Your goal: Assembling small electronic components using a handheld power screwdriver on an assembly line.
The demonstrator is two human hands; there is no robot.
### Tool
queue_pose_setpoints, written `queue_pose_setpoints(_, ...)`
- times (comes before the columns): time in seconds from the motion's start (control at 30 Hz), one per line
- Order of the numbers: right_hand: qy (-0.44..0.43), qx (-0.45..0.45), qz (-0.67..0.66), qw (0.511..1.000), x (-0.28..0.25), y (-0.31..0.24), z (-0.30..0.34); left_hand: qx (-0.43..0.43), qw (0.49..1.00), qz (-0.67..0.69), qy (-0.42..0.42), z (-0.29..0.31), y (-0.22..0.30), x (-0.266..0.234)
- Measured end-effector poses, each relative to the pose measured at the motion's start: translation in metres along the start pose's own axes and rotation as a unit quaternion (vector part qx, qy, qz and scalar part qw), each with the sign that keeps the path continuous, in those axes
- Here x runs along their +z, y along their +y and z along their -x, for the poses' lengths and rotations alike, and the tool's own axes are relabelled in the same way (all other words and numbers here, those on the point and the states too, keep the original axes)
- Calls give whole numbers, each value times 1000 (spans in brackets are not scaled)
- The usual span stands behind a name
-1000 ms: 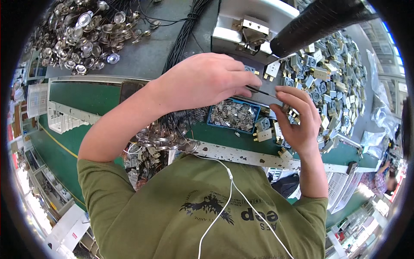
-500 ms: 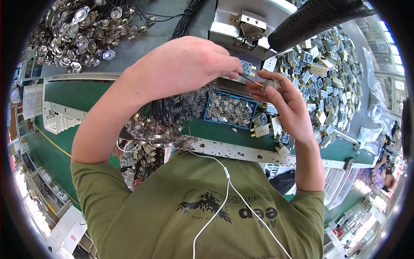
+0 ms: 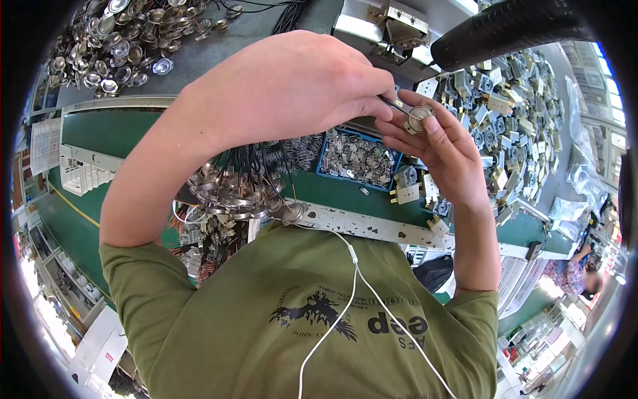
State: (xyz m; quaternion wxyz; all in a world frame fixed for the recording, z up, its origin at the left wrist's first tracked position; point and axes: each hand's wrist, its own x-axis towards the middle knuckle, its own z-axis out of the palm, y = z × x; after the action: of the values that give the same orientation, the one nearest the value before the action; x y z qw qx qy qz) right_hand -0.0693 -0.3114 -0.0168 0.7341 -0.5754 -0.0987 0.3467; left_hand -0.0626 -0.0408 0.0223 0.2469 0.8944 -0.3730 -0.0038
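Left hand [image 3: 332, 83], fingertips pinched on a thin dark wire [image 3: 393, 104]; right hand [image 3: 455, 156], thumb and fingers gripping a round metal cap [image 3: 417, 120] – the wire reaching to it – both held beyond a blue tray [image 3: 355, 182] of small metal pieces, beside heaped grey box-shaped units [image 3: 495, 139].

Your left arm [image 3: 159, 156] bends at the elbow [image 3: 123, 233], slanting up to the right. Your left hand [image 3: 325, 86] shows its back, fingers [image 3: 375, 81] apparently pinched at the tips, though partly hidden. Your right forearm [image 3: 476, 246] rises almost upright, your right hand [image 3: 458, 163] turned inward, thumb [image 3: 438, 138] closed toward curled fingers near the left hand's.
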Motion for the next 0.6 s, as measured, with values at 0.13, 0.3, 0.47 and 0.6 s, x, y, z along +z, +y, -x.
queue_pose_setpoints(0.13, 128, -97, 186, 969, 8, 10, 5, -16, 999, 23, 23, 0, 7, 12)
queue_pose_setpoints(0.3, 227, -225, 130, 939, 16, 21, 3, 0, 993, 88, 78, -1, 2, 46)
queue_pose_setpoints(0.47, 142, -261, -49, 954, 20, 7, 4, 54, 990, 59, 118, -7, -3, 42)
queue_pose_setpoints(0.6, 38, -16, 251, 967, 8, -23, -5, 84, 992, -84, 35, 1, -11, 29)
